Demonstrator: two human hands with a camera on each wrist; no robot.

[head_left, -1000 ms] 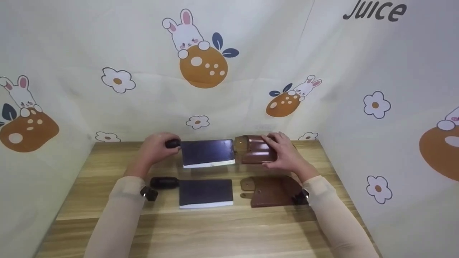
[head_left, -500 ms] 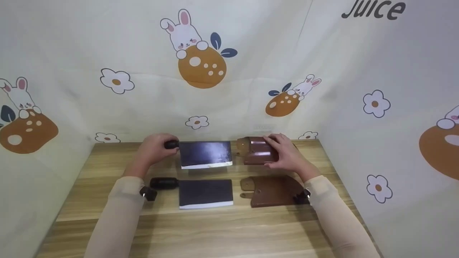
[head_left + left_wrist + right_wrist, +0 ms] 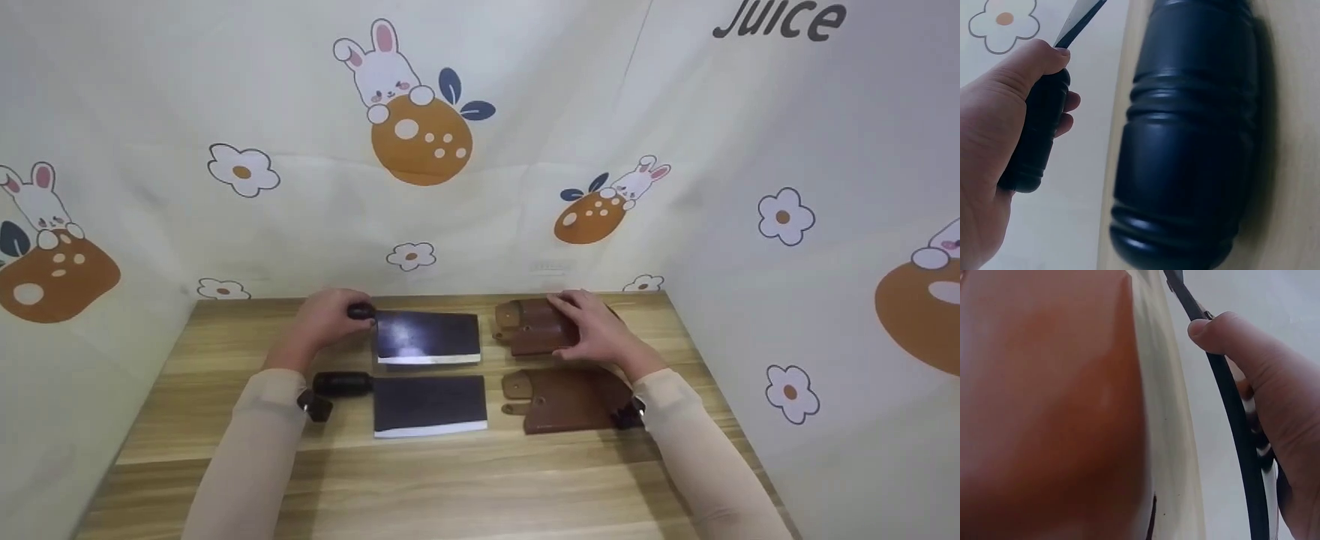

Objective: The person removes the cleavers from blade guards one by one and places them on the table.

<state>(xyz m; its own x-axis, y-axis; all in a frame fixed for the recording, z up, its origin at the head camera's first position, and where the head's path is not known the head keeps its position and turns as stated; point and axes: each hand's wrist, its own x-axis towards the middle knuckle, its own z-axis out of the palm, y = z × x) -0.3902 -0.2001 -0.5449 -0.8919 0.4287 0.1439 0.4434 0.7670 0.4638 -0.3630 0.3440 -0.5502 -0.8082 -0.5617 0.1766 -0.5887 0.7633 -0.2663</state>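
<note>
My left hand [image 3: 330, 319] grips the black ridged handle [image 3: 1039, 129] of the far cleaver, fingers and thumb wrapped round it. That cleaver's dark blade [image 3: 427, 335] points right, its bright edge toward me. Across a small gap, my right hand [image 3: 600, 330] holds a brown leather cleaver sheath [image 3: 536, 330], thumb on the near side and fingers over the far side. In the right wrist view the thumb presses near the dark edge [image 3: 1230, 394] of this sheath. The sheath's mouth and snap straps face the blade tip; its right end is hidden under my hand.
Nearer to me, a second cleaver [image 3: 430, 405] lies on the wooden table [image 3: 420, 487], handle to the left. Right of it lies a second brown sheath [image 3: 574, 401], partly behind my wrist camera. A printed cloth [image 3: 315, 225] rises behind the table and at both sides.
The far cleaver and its sheath have both come down toward me, closer to the near pair. The gap between blade tip and sheath has widened slightly. Both hands keep their hold.
</note>
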